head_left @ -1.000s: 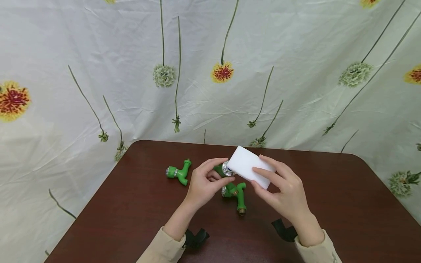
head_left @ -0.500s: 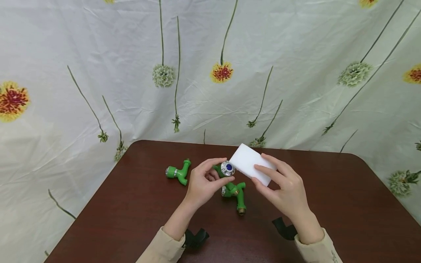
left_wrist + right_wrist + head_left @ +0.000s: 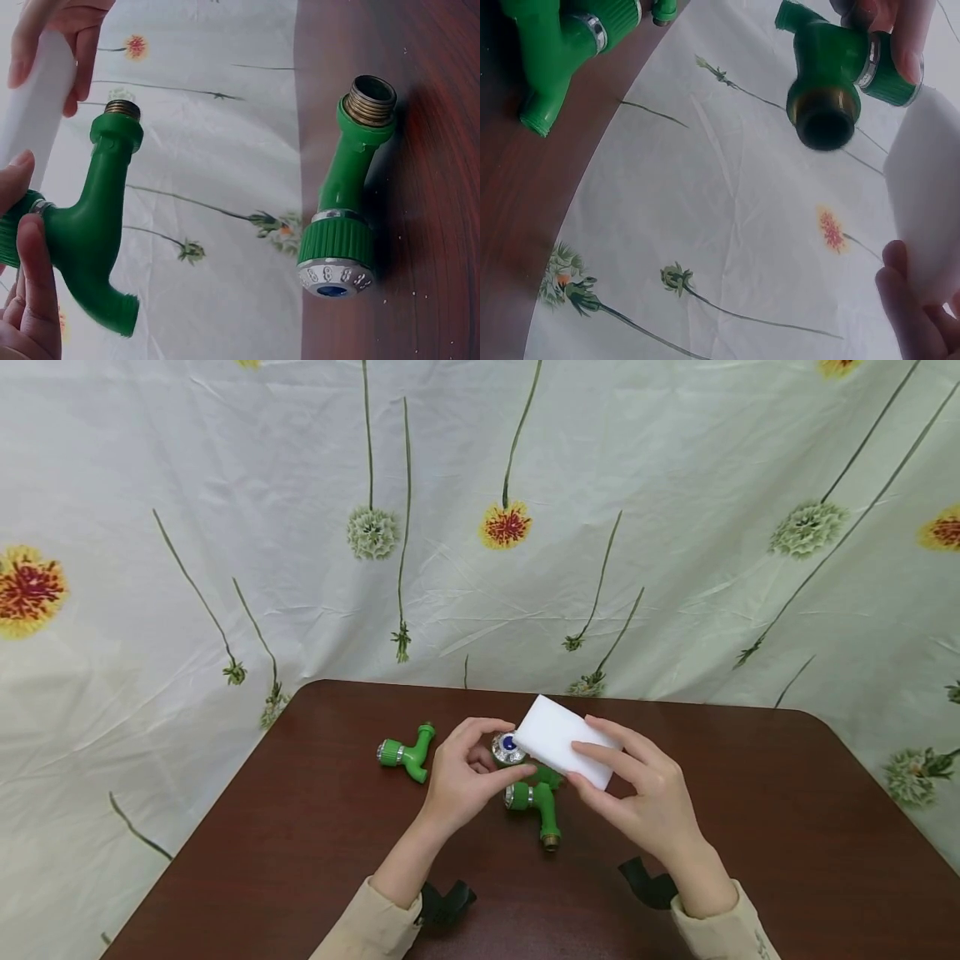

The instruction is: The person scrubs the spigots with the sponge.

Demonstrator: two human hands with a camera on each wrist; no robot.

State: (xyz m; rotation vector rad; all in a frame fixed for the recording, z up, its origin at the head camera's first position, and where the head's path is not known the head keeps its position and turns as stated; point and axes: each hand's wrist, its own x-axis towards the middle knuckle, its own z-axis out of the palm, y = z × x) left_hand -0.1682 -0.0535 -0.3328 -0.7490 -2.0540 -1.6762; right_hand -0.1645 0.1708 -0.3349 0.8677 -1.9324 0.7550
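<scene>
Left hand (image 3: pixel 468 772) pinches a green tap (image 3: pixel 90 225), right hand (image 3: pixel 645 793) holds the sponge (image 3: pixel 558 750) mid-frame; I'd worry a hard wipe knocks the tap loose onto the worktop (image 3: pixel 750 827).

even soft light — blurred wrist views

Beige long sleeves (image 3: pixel 371 927) on both forearms — black straps (image 3: pixel 446 903) at each wrist — hands bare.

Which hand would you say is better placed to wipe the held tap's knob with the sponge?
The right hand: it already grips the sponge beside the knob, while the left hand holds the tap.
</scene>
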